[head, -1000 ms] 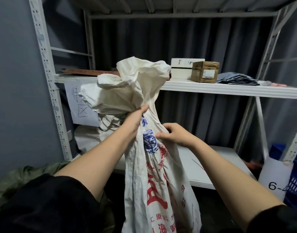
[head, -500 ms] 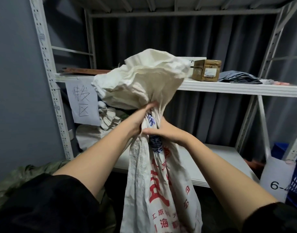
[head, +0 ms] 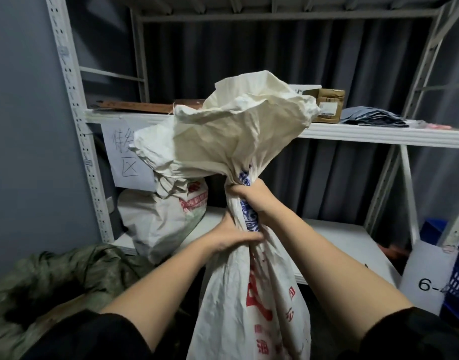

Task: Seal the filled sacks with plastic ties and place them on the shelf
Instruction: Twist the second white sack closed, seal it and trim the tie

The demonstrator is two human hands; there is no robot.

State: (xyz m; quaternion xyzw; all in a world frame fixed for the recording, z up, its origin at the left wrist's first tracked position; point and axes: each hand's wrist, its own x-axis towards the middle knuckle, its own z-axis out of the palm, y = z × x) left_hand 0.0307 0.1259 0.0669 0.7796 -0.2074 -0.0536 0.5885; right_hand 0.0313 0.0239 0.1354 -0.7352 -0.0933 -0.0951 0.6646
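A white woven sack (head: 251, 302) with red and blue print stands upright in front of me, its loose top flaring open above a gathered neck. My right hand (head: 251, 197) grips the neck high up. My left hand (head: 232, 237) wraps around the neck just below it. A second filled sack (head: 158, 219) lies on the lower shelf (head: 340, 235) at the left. No plastic tie is visible.
A white metal rack holds an upper shelf (head: 379, 132) with a cardboard box (head: 328, 106), a white box and folded grey bags. A paper sign (head: 125, 157) hangs at the left post. Green fabric (head: 54, 279) lies at lower left; blue crates (head: 457, 276) at right.
My left hand slid down from the top of the neck to below my right hand. My right hand moved up and closed around the neck. The flared top rose slightly.
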